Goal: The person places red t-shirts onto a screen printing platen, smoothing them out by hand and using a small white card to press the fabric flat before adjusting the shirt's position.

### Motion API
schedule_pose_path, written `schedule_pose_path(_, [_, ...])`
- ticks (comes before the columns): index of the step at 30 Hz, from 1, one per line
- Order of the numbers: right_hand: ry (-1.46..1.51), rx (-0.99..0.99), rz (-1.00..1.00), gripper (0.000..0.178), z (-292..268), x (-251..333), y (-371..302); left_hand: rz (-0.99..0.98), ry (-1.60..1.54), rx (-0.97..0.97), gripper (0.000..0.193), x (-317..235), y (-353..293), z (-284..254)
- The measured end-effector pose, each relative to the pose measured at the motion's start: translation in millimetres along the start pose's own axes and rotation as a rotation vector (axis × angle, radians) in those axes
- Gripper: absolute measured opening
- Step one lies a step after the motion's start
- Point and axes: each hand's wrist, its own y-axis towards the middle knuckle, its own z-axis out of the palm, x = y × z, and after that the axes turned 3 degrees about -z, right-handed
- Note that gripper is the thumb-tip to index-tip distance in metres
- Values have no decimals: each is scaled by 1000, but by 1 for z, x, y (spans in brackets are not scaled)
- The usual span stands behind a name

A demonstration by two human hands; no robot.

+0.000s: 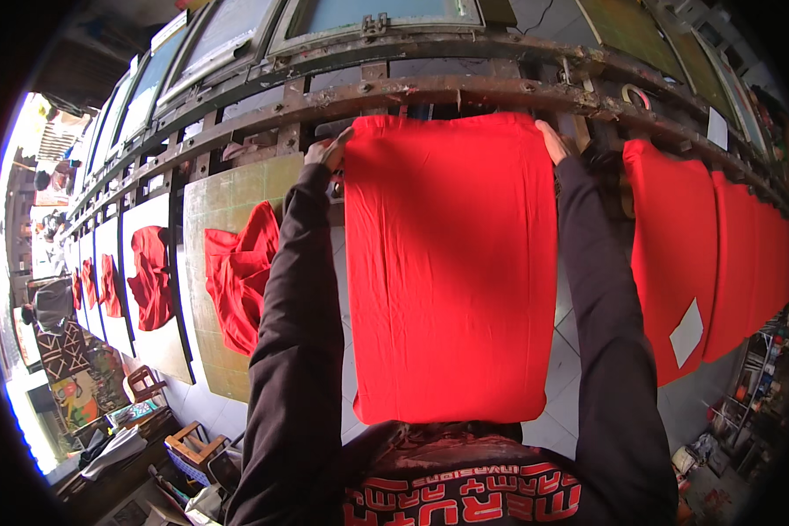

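A red cloth garment, likely a T-shirt (451,272), is stretched over a flat board right in front of me, its face nearly smooth with a few long creases. My left hand (328,152) grips its far left corner, fingers bent around the edge. At the far right corner, my right hand (552,140) holds the cloth by its side edge, with most of its fingers hidden behind. Both arms reach straight out in dark sleeves. On the board to the left lies a crumpled red garment (241,267).
A metal rail (430,90) runs across beyond the board, with framed screens (386,16) behind it. More boards with bunched red cloth (152,276) line the left. Red-covered boards (675,237) stand on the right, one bearing a white paper piece (687,333). A wooden chair (197,447) sits lower left.
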Motion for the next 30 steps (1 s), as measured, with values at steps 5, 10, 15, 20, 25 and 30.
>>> schedule_pose_path(5, [-109,-179,-9,44,4,14,-12,149,102,-293,42,5,5,37])
schedule_pose_path(10, [115,-593,-355,29,-17,9,-21,395,5,-658,26,-14,-25,43])
schedule_pose_path(15, [51,-355,-138,37,-1,5,-23,366,102,-683,25,0,-14,51])
schedule_pose_path(20, [117,-270,22,56,7,-19,-10,210,18,-498,31,-13,-11,52])
schedule_pose_path(25, [417,-84,133,75,5,-30,-23,300,-551,-190,53,50,9,42])
schedule_pose_path(30, [781,177,-62,71,34,-190,-81,-70,-1039,440,73,129,-53,58])
